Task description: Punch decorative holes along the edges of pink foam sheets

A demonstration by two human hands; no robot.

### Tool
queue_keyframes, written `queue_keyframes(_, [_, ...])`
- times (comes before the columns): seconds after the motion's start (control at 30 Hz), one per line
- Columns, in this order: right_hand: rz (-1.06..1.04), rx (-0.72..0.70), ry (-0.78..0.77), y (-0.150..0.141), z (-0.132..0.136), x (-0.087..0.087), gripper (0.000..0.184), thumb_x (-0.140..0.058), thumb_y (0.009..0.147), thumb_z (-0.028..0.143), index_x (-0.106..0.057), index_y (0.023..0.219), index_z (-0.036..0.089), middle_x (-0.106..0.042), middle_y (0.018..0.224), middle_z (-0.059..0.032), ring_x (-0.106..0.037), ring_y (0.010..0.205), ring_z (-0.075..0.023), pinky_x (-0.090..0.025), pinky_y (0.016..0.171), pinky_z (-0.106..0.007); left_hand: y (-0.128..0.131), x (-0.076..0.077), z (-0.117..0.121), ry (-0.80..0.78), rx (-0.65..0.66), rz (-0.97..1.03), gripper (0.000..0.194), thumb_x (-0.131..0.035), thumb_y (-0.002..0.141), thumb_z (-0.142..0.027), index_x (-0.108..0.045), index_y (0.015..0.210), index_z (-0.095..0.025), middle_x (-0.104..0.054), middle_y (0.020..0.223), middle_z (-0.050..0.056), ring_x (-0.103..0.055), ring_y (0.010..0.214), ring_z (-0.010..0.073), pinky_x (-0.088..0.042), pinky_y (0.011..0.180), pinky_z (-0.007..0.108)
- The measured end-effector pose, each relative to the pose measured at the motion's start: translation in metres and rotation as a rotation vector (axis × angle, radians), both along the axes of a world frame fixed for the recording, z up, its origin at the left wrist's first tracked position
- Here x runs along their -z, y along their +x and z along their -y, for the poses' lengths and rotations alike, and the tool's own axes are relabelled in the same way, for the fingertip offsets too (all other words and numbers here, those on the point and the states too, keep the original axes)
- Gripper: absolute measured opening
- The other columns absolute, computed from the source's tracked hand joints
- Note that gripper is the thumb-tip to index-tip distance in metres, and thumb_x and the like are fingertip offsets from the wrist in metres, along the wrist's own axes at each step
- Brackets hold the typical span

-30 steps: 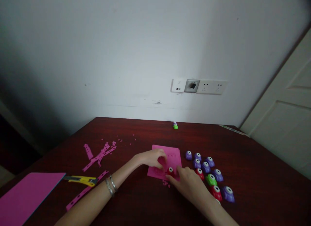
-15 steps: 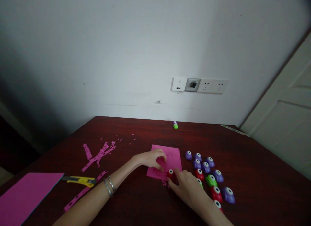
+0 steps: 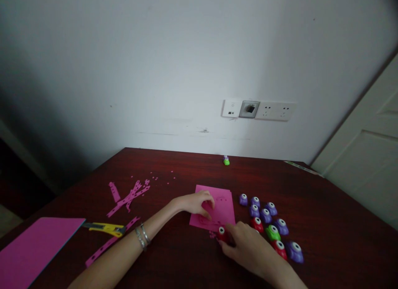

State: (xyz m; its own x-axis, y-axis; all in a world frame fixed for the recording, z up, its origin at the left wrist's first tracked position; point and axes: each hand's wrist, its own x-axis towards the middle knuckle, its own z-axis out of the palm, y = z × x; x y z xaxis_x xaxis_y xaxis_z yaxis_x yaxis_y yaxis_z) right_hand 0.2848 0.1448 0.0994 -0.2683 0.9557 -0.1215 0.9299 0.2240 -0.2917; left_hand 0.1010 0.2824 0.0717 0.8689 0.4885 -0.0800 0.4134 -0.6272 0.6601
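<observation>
My left hand (image 3: pixel 199 204) rests on a stack of pink paper (image 3: pixel 226 206) in the middle of the table. Its fingers are curved, with thumb and fingertips apart and nothing visible between them. Rows of small cut or pressed marks show on the top sheet. At the near right corner of the paper, my right hand (image 3: pixel 241 241) grips a red craft punch (image 3: pixel 222 233) between thumb and fingers. Tiny pink paper cut-outs (image 3: pixel 212 234) lie beside that punch. To the right of my right hand stand several craft punches, among them a green punch (image 3: pixel 273 232) and a purple punch (image 3: pixel 294 251).
A yellow utility knife (image 3: pixel 107 229) lies at the left beside a large pink sheet (image 3: pixel 40 243). Punched pink strips (image 3: pixel 129 197) and scattered bits lie farther back. Two small punches (image 3: pixel 226 160) stand near the wall, below the power sockets (image 3: pixel 273 110).
My right hand has drawn the red craft punch toward me, from on the paper to just off its near edge. My left hand stays on the paper. The view has shifted slightly.
</observation>
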Motion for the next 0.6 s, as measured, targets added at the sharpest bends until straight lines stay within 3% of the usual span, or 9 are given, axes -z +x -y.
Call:
queue_keyframes(0.2, [-0.142,0.045,0.022,0.025,0.002,-0.012,0.025,-0.043,0.083,0.038,-0.057,0.072,0.021,-0.061,0.065,-0.0022,-0.056,0.059,-0.0163,-0.032,0.053,-0.025,0.001,0.005,-0.001,0.012,-0.009,0.032,0.037,-0.071,0.064,-0.037,-0.059,0.094,-0.018,-0.052,0.098,0.004,-0.049,0.093,0.0181,-0.038,0.082,0.026])
queue_keyframes(0.47, [-0.22,0.307,0.144,0.083,0.031,0.012,0.034,-0.04,0.082,0.048,-0.05,0.064,0.022,-0.057,0.05,0.0002,-0.05,0.045,-0.0139,-0.036,0.048,-0.023,-0.001,0.006,-0.002,-0.025,-0.009,0.006,0.043,-0.069,0.064,-0.046,-0.057,0.097,-0.021,-0.05,0.104,0.003,-0.047,0.097,0.0186,-0.036,0.083,0.026])
queue_keyframes(0.6, [-0.294,0.332,0.064,0.107,0.054,0.018,0.03,-0.044,0.079,0.047,-0.06,0.073,0.022,-0.065,0.058,-0.0024,-0.057,0.048,-0.016,-0.042,0.049,-0.023,-0.002,0.003,-0.001,-0.022,-0.017,-0.011,0.043,-0.068,0.064,-0.047,-0.057,0.097,-0.022,-0.049,0.103,0.003,-0.047,0.096,0.0182,-0.036,0.081,0.026])
